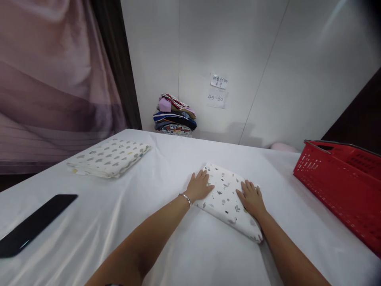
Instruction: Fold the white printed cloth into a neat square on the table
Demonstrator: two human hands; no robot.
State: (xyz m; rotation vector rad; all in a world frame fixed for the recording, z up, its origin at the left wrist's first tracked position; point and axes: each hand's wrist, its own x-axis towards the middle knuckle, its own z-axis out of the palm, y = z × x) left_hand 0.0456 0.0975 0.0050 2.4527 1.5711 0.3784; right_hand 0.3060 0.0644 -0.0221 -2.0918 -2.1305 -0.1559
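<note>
Two hands: both rest flat on one folded cloth (226,198), white with small grey and dark prints; this cloth serves as the landmark for all places below
Left hand (200,186): palm down on the cloth's left edge; fingers spread and nearly straight, gripping nothing; a thin bracelet (185,198) circles the wrist
Right hand (252,198): palm down on the cloth's right part; fingers extended and slightly apart, pressing rather than grasping
Folded cloth: lies on the white table cover (125,222), a tidy rectangle turned at an angle, its near corner just beside the right forearm
Second folded cloth (108,158): well to the left of the landmark and a little farther back; white with rows of grey and yellow shapes
Dark flat object (34,224): far left of the landmark, nearer the viewer; kind cannot be told
Red basket (342,186): to the right of the landmark, well apart
Stacked clothes (175,116): behind the landmark, against the wall
Paper notes (218,91): on the wall, above and behind the landmark
</note>
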